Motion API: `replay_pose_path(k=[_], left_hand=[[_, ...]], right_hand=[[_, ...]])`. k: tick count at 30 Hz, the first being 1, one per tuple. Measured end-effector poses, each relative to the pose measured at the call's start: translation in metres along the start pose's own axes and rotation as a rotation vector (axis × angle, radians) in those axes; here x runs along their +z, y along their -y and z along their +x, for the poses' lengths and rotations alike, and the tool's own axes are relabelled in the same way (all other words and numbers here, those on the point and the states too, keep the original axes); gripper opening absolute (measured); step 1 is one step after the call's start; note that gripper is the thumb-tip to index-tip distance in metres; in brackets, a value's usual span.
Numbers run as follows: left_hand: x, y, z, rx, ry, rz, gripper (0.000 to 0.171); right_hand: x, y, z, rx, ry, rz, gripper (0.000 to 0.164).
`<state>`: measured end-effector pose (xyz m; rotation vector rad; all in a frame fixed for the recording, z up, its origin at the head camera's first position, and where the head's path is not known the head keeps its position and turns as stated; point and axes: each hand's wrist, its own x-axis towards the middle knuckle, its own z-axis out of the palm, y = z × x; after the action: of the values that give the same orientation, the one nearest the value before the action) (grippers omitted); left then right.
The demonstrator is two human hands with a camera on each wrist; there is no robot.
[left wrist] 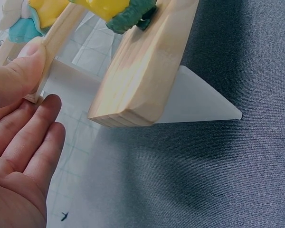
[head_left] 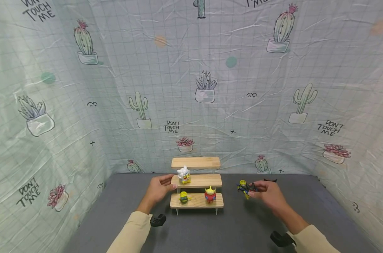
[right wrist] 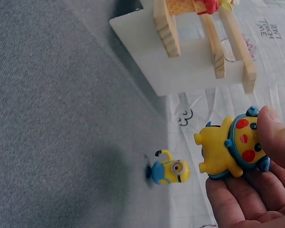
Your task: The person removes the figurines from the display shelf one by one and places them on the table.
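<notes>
A three-step wooden display shelf with white side supports stands on the table. My left hand pinches the left end of its middle board, thumb on top and fingers below. On that board sits a white-hooded yellow figurine. The bottom board bears a green-and-yellow figurine and a red one with a yellow crown-like top. Right of the shelf, my right hand holds a yellow figurine in a blue hood, with red cheeks, between thumb and fingers. Close by, a one-eyed minion figurine stands on the table.
A dark pointed object shows partly behind my right hand. The grey table meets a cactus-printed cloth at the back and sides. Black straps with dark devices sit at both wrists.
</notes>
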<state>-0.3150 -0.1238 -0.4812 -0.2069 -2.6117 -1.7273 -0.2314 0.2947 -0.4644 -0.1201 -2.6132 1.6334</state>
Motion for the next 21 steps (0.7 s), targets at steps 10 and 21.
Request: replay_pose_path(k=[10, 21], left_hand=[[0.001, -0.002, -0.001, -0.012, -0.003, 0.001, 0.054], [0.000, -0.001, -0.001, -0.013, -0.007, 0.009, 0.052]], right_hand=[[-0.008, -0.011, -0.002, 0.027, -0.005, -0.016, 0.037], [-0.018, -0.024, -0.003, 0.040, -0.004, 0.018, 0.039]])
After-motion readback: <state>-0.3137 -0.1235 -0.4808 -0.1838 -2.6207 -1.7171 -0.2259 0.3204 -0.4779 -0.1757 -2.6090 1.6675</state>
